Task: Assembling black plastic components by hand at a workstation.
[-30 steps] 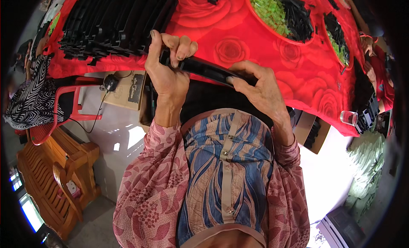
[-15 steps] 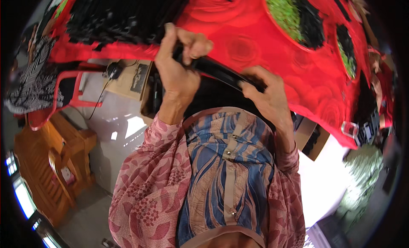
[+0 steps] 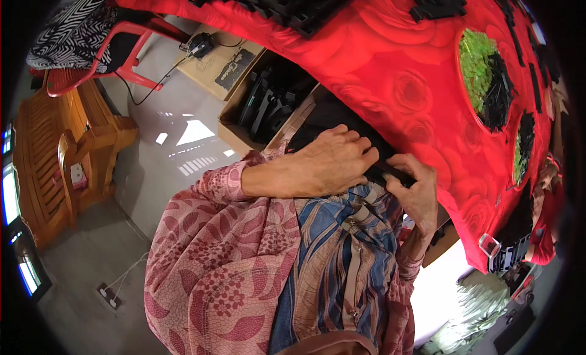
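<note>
My right hand (image 3: 418, 187) pinches the end of a dark bar-shaped piece (image 3: 384, 167) low in front of my body, just off the table edge. My left hand (image 3: 326, 163) lies across my lap, palm down, with its fingers curled over toward that same piece. What those left fingers hold is hidden beneath the hand. Dark cloth covers my lap, so the bar's outline is hard to make out.
A red rose-patterned cloth (image 3: 421, 111) covers the table. On it are stacked black parts (image 3: 287, 7), a black cluster (image 3: 436, 4) and a tray of green and black pieces (image 3: 485, 80). An open cardboard box (image 3: 235, 132) with black parts stands at my left, near a red chair (image 3: 131, 56).
Both hands have dropped from above the table edge toward my lap, shifting right. The black bar, plainly visible before, is now mostly covered. My view has turned, with the open box showing more.
</note>
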Demonstrator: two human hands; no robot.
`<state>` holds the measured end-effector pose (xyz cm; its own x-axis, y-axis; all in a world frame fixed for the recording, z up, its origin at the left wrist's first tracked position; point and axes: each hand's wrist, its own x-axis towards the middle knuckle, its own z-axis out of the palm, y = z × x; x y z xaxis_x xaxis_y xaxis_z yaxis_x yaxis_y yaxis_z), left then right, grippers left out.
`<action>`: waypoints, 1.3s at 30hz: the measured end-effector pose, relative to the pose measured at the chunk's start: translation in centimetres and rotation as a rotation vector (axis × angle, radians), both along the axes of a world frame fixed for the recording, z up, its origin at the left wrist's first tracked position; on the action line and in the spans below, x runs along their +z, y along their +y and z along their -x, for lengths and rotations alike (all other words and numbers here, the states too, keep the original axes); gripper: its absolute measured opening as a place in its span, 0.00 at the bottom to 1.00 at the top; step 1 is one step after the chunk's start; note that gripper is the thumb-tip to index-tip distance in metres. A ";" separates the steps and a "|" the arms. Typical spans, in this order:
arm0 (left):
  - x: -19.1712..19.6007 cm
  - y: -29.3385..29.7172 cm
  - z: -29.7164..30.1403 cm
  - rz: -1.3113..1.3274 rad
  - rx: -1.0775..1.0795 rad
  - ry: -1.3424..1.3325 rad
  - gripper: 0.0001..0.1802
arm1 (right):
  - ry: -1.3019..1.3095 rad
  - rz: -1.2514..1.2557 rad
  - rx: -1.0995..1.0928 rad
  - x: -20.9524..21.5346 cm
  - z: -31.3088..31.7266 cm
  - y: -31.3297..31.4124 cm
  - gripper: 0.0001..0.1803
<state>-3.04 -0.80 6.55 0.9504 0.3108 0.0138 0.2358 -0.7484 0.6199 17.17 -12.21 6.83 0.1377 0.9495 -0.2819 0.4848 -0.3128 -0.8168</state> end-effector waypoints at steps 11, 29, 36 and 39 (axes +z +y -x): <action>-16.8 3.3 16.0 0.624 1.028 -0.017 0.26 | -0.015 -0.163 -0.082 -0.8 0.8 1.3 0.14; -32.7 4.9 18.8 -0.172 1.047 0.524 0.21 | -0.103 -0.011 -0.024 -1.7 1.5 1.1 0.12; -27.4 6.8 17.8 -0.161 0.904 0.882 0.28 | -0.059 -0.166 -0.082 -0.7 -0.1 -0.2 0.12; -15.6 8.6 15.5 0.207 0.747 0.485 0.21 | -0.109 -0.472 -0.302 3.8 -2.4 -2.3 0.09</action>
<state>-18.51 7.81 -9.09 0.3884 0.7991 -0.4589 0.8835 -0.1815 0.4317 19.56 -14.53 10.64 0.4272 0.8830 0.1944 0.5199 -0.0640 -0.8518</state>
